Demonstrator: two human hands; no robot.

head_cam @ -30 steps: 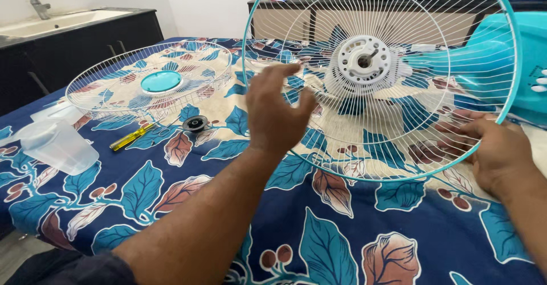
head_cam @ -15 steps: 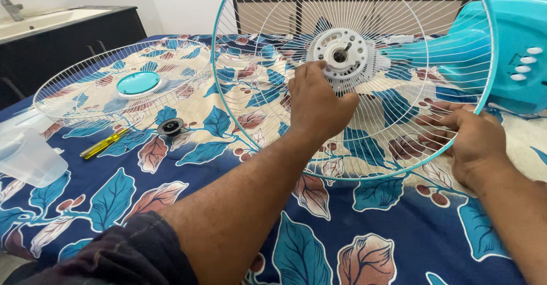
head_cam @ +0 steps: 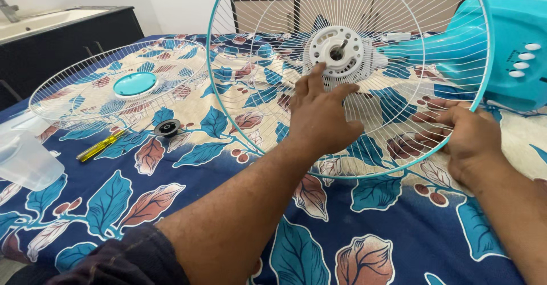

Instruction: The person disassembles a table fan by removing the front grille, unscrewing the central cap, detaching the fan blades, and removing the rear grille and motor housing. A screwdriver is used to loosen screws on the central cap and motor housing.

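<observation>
Left hand [head_cam: 320, 117]: fingers [head_cam: 315, 74] spreading apart, tips lying against the wires of the rear fan guard [head_cam: 399, 142] just below the white motor hub [head_cam: 337, 50]; palm hiding the wires beneath it, so actual contact is hard to make out.

Right hand [head_cam: 468, 134]: fingers curling closed over the teal rim of the guard at its lower right, fingertips showing through the wires on the far side.

Rear fan guard: standing tilted between the two hands; top edge cut off by the frame.

Teal fan body [head_cam: 513, 45]: lying behind the guard, beyond the right hand, partly cut off at the right.

Front guard [head_cam: 122, 82]: lying flat, well left of the left hand.

Black nut [head_cam: 167, 127] and yellow screwdriver [head_cam: 101, 145]: resting just before the front guard.

Clear plastic cup [head_cam: 25, 159]: sitting at the far left, partly cut off.

Floral cloth [head_cam: 239, 205]: covering the surface under everything.
</observation>
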